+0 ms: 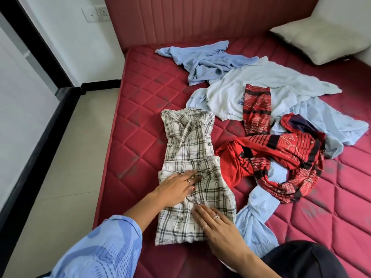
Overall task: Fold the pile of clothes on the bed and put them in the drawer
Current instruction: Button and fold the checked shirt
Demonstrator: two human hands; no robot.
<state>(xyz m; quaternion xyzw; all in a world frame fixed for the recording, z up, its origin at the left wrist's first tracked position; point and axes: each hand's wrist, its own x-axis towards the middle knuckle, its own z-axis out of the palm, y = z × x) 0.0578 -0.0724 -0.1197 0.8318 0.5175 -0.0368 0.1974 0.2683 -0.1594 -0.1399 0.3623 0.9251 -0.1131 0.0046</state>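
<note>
Down at the left, a blue sleeve is reaching in from the lower corner, and the bare forearm beyond it is angling up and to the right. The left hand is lying palm down on the plaid shirt, fingers straight and close together, pressing flat and gripping nothing. The shirt is lying part-folded lengthwise on the bed, near its left edge, collar pointing away. Just right and lower, the right hand is resting flat on the shirt's near half, its fingers spread a little and pointing up-left, also holding nothing. Right of the shirt, a red patterned garment is sprawling unfolded across pale blue shirts. A pillow is sitting at the far right corner.
</note>
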